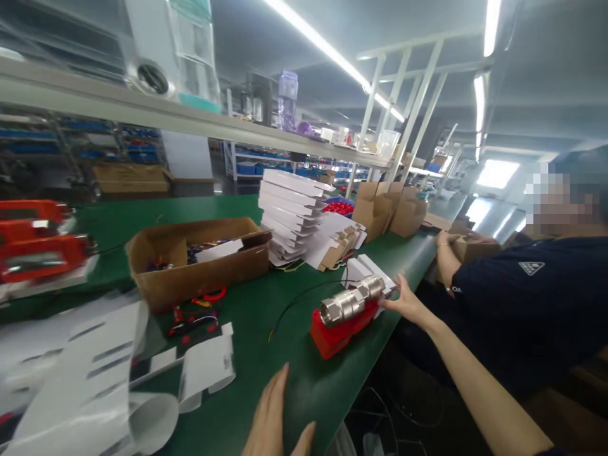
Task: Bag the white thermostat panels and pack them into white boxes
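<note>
"Materials?"
"Smooth green table (323, 387); on it, boxy red base (332, 335), topped by a shiny, stepped metal cylinder (350, 303)."
"Hands?"
"Base is flanked: right hand (412, 305) spread wide at far-right end, contact can't be told; left hand (270, 418) spread, near left."

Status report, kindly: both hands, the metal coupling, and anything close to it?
Left hand: open, holding nothing. Right hand: open at metal coupling, far end, contact unclear. Coupling: lying on red block. Close by: thin black wire, white cardboard.
</note>
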Tool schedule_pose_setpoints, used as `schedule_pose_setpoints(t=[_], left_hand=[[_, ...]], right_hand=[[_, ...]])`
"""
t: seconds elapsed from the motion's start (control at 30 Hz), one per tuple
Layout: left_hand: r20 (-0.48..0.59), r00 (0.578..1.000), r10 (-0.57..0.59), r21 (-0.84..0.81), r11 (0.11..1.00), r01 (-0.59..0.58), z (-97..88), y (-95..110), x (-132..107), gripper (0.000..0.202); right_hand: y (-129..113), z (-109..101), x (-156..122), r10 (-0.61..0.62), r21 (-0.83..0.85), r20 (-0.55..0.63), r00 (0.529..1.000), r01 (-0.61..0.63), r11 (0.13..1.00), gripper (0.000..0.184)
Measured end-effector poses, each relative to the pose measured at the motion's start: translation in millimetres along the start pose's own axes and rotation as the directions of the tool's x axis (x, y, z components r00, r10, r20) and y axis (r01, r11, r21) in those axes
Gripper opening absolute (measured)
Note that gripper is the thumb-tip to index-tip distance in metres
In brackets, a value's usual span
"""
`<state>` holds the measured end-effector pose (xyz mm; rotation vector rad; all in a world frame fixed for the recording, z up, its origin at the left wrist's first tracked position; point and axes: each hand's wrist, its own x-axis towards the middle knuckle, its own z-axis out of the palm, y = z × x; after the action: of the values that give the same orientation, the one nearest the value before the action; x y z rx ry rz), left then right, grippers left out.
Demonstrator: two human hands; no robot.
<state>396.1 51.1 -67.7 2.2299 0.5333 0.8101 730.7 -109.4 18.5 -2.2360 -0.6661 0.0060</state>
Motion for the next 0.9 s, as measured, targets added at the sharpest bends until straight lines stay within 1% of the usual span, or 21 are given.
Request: schedule_pose_setpoints(t=[0.03, 0.1, 0.17, 0.23, 0.3, 0.37, 0.47, 0.57, 0.67, 0.73, 0.8, 0.9], left_hand=[[0.01, 1.0, -0.013, -0.018, 1.0, 0.013, 10.3, 1, 10, 0.06], [0.013, 0.999, -0.052, -0.048, 0.997, 0.053, 28.1, 5, 30, 0.066], [0.011, 0.996, -0.087, -0.076, 0.993, 0.087, 42.5, 9, 49, 0.074], [0.056, 0.993, -0.104, -0.104, 0.989, 0.109, 53.9, 13, 65, 0.083], [0.107, 0.987, -0.122, -0.137, 0.981, 0.136, 62.7, 17, 78, 0.092], [0.132, 0.981, -0.143, -0.173, 0.971, 0.165, 70.2, 20, 87, 0.093], [0.114, 0.983, -0.146, -0.204, 0.965, 0.167, 80.8, 25, 94, 0.087], [0.057, 0.99, -0.129, -0.192, 0.972, 0.137, 93.4, 31, 99, 0.088], [0.036, 0.993, -0.11, -0.202, 0.973, 0.115, 114.0, 42, 111, 0.084], [0.042, 0.996, -0.082, -0.203, 0.975, 0.088, 135.3, 50, 124, 0.082], [0.022, 0.999, -0.047, -0.18, 0.982, 0.05, 162.7, 59, 143, 0.083], [-0.025, 1.0, 0.009, -0.109, 0.994, -0.011, 209.1, 69, 178, 0.085]], right_hand=[[4, 7, 3, 0.009, 0.011, 0.01, 1.0, -0.009, 1.0, 0.107], [9, 13, 9, 0.021, 0.024, 0.021, 1.0, -0.022, 0.999, 0.093], [15, 10, 14, 0.025, 0.026, 0.023, 0.999, -0.025, 0.999, 0.075], [23, -1, 14, 0.023, 0.021, 0.018, 1.0, -0.024, 0.999, 0.064], [31, -12, 8, 0.023, 0.016, 0.01, 1.0, -0.023, 1.0, 0.061], [36, -19, 0, 0.023, 0.018, 0.008, 1.0, -0.023, 1.0, 0.061], [34, -20, -11, 0.0, 0.048, 0.046, 0.999, -0.002, 0.999, 0.061], [34, -18, -9, -0.03, 0.106, 0.111, 0.993, 0.018, 0.994, 0.06], [47, -24, 13, -0.036, 0.165, 0.154, 0.987, 0.01, 0.986, 0.06], [63, -34, 36, -0.032, 0.195, 0.179, 0.983, -0.004, 0.981, 0.061], [83, -46, 65, -0.023, 0.214, 0.192, 0.981, -0.019, 0.977, 0.06], [110, -64, 113, 0.004, 0.226, 0.186, 0.983, -0.047, 0.973, 0.058]])
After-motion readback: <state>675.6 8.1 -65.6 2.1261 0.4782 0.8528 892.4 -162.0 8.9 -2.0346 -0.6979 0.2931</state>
